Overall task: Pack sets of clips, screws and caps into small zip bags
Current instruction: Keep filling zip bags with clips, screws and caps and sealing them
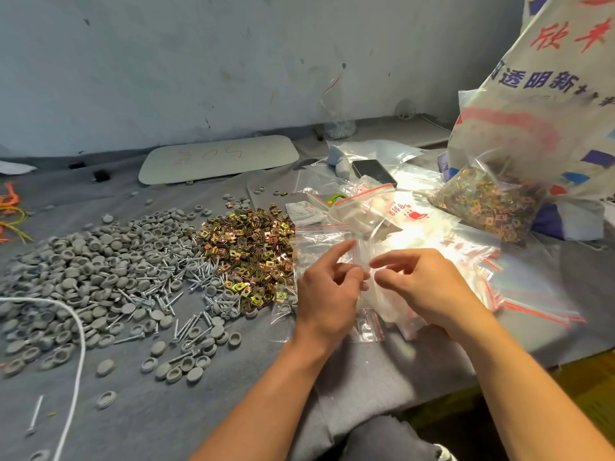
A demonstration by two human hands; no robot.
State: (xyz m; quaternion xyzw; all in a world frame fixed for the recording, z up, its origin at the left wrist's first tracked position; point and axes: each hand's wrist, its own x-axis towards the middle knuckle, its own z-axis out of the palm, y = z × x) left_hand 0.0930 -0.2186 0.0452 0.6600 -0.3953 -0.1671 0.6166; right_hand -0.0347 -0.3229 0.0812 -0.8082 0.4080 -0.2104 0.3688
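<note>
A small clear zip bag with a red strip is held up between my two hands. My left hand pinches its left edge with thumb and fingers. My right hand pinches the right side of its mouth. Under my hands lies a heap of empty zip bags. To the left on the grey cloth are a big pile of grey caps, a strip of silver screws and a pile of brass-coloured clips.
A large clear bag of clips leans at the right against a printed woven sack. A phone lies behind the bags. A white rope crosses the left front. A pale board rests near the wall.
</note>
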